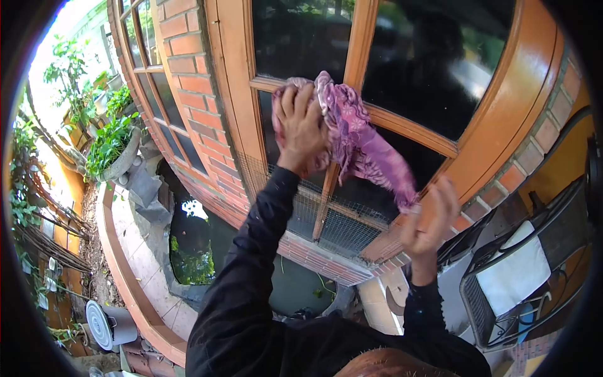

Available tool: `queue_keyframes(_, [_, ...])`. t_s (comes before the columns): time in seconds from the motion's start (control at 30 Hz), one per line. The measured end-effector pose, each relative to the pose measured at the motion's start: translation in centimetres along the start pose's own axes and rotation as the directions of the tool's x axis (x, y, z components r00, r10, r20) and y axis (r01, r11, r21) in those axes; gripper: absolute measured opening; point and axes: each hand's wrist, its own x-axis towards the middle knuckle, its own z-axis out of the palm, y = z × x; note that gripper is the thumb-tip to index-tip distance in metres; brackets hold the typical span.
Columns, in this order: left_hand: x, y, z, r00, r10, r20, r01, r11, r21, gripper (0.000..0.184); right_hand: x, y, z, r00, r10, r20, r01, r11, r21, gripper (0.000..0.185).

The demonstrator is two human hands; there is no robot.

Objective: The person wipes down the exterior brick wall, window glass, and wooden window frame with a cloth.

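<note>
A pink and purple patterned cloth (358, 125) lies bunched against the wooden window frame (408, 132) and its dark glass panes. My left hand (303, 129) is on the bunched left part of the cloth, fingers curled over it and pressing it toward the frame. The cloth stretches down to the right, and its narrow end hangs beside my right hand (432, 217). That hand is raised with its fingers apart, somewhat blurred, close to the cloth's tip.
Below the window is wire mesh (352, 232) above a dark pond (220, 251). A brick wall (188, 69) stands left, with potted plants (113, 147) and a lidded bucket (112, 324) beyond. A metal chair with a white cushion (514, 269) is at right.
</note>
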Motion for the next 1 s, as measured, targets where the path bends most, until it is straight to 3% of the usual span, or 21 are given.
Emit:
queue_keyframes(0.07, [0.8, -2.8, -0.4, 0.997, 0.079, 0.008, -0.079, 0.996, 0.045, 0.041, -0.6, 1.8, -3.4, 0.995, 0.032, -0.094, -0.056, 0.964, -0.259, 0.04])
queue_keyframes(0.13, [0.1, -5.2, 0.4, 0.994, -0.065, -0.087, 0.072, 0.995, 0.075, 0.044, -0.9, 4.7, -6.1, 0.955, -0.038, -0.293, -0.06, 0.946, -0.319, 0.043])
queue_keyframes(0.17, [0.2, -5.9, 0.7, 0.994, -0.059, -0.089, 0.065, 0.996, 0.066, 0.044, -1.2, 5.2, -8.1, 0.962, -0.002, -0.273, -0.118, 0.899, -0.422, 0.042])
queue_keyframes(0.2, [0.8, -6.8, 0.9, 0.971, -0.16, -0.18, 0.17, 0.985, 0.039, 0.046, -1.8, 5.5, -9.9, 0.964, 0.041, -0.265, -0.177, 0.838, -0.515, 0.04])
queue_keyframes(0.23, [1.3, -6.8, 0.9, 0.927, -0.264, -0.264, 0.275, 0.962, 0.002, 0.048, -2.8, 6.7, -11.1, 0.951, 0.052, -0.306, -0.21, 0.834, -0.51, 0.04])
queue_keyframes(0.27, [0.6, -5.7, 1.2, 0.93, -0.267, -0.252, 0.276, 0.961, 0.004, 0.048, -3.3, 7.5, -11.9, 0.941, 0.063, -0.333, -0.238, 0.821, -0.518, 0.039])
queue_keyframes(0.37, [0.5, 1.8, 2.3, 0.984, -0.089, -0.157, 0.058, 0.98, -0.189, 0.045, -2.5, 8.5, -11.5, 0.909, 0.151, -0.389, -0.338, 0.813, -0.474, 0.038])
queue_keyframes(0.4, [1.7, 4.5, 0.9, 0.957, -0.21, -0.2, 0.147, 0.946, -0.289, 0.042, -1.4, 8.6, -10.9, 0.892, 0.148, -0.427, -0.338, 0.845, -0.415, 0.039])
queue_keyframes(0.5, [2.3, -1.2, -0.4, 0.986, 0.137, -0.097, -0.136, 0.991, 0.012, 0.042, 0.6, 8.8, -9.7, 0.886, 0.076, -0.458, -0.283, 0.87, -0.403, 0.04])
queue_keyframes(0.53, [1.8, -4.6, -0.2, 0.99, 0.119, -0.07, -0.106, 0.98, 0.169, 0.043, 1.2, 8.9, -9.5, 0.89, 0.013, -0.456, -0.245, 0.858, -0.452, 0.04])
queue_keyframes(0.6, [2.9, -7.6, -3.7, 0.979, -0.148, -0.141, 0.163, 0.981, 0.106, 0.043, 1.1, 8.5, -10.0, 0.896, 0.032, -0.444, -0.25, 0.861, -0.443, 0.041])
queue_keyframes(0.7, [2.8, -8.8, -3.2, 0.993, -0.047, -0.112, 0.075, 0.964, 0.257, 0.047, 1.7, 9.1, -9.4, 0.87, 0.048, -0.491, -0.284, 0.862, -0.42, 0.043])
queue_keyframes(0.77, [-1.3, -7.6, 3.1, 0.987, -0.112, -0.118, 0.114, 0.993, 0.01, 0.039, 1.6, 10.6, -8.8, 0.847, 0.056, -0.528, -0.308, 0.862, -0.402, 0.045])
queue_keyframes(0.83, [0.8, 0.5, -0.4, 0.996, 0.086, -0.006, -0.085, 0.968, -0.236, 0.038, 2.2, 12.3, -7.1, 0.805, 0.025, -0.592, -0.312, 0.868, -0.387, 0.047])
queue_keyframes(0.87, [2.0, 1.7, -1.9, 0.998, 0.055, 0.001, -0.054, 0.98, -0.19, 0.044, 2.4, 12.3, -6.5, 0.81, 0.024, -0.586, -0.301, 0.874, -0.381, 0.047])
queue_keyframes(0.93, [2.5, -2.3, -2.7, 0.983, 0.181, 0.022, -0.181, 0.983, 0.019, 0.048, 3.0, 12.6, -6.3, 0.767, 0.006, -0.642, -0.293, 0.893, -0.342, 0.048])
queue_keyframes(1.0, [2.2, -8.9, -2.0, 0.994, 0.057, -0.092, -0.044, 0.99, 0.136, 0.044, 2.7, 12.8, -6.6, 0.769, -0.03, -0.638, -0.299, 0.866, -0.4, 0.049])
